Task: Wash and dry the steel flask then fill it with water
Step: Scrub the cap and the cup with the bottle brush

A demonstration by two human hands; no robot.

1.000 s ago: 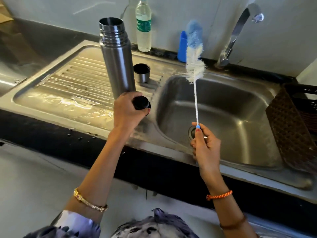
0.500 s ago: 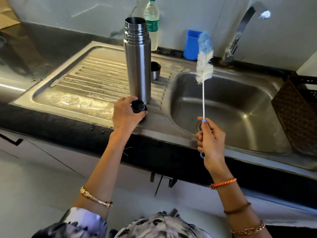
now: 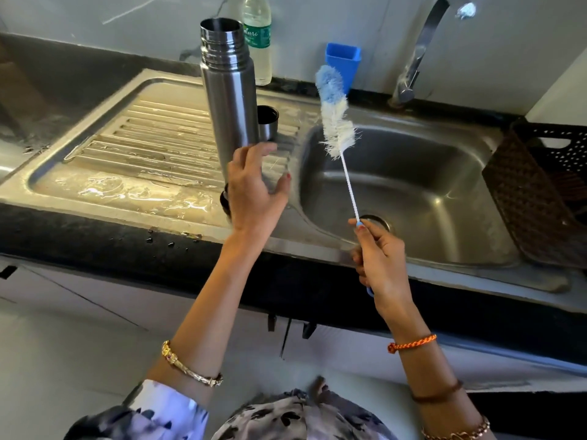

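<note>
The steel flask (image 3: 230,90) stands upright on the wet drainboard (image 3: 143,147), its mouth uncovered. My left hand (image 3: 254,192) is in front of the flask's lower part with the fingers spread and nothing in it. A black stopper (image 3: 224,198) lies on the drainboard just left of that hand, mostly hidden by it. The flask's steel cup cap (image 3: 269,125) stands right behind the flask. My right hand (image 3: 379,258) holds the handle of a long bottle brush (image 3: 335,115), whose blue and white bristle head points up over the sink basin (image 3: 413,192).
The tap (image 3: 416,58) rises behind the basin, with no water running. A plastic water bottle (image 3: 259,36) and a blue holder (image 3: 343,63) stand at the back wall. A dark perforated basket (image 3: 540,185) leans at the basin's right side. Water drops lie on the black counter edge.
My left hand has let go of the black stopper and lifted, opening in front of the flask's base. The brush head has tilted left toward the flask.
</note>
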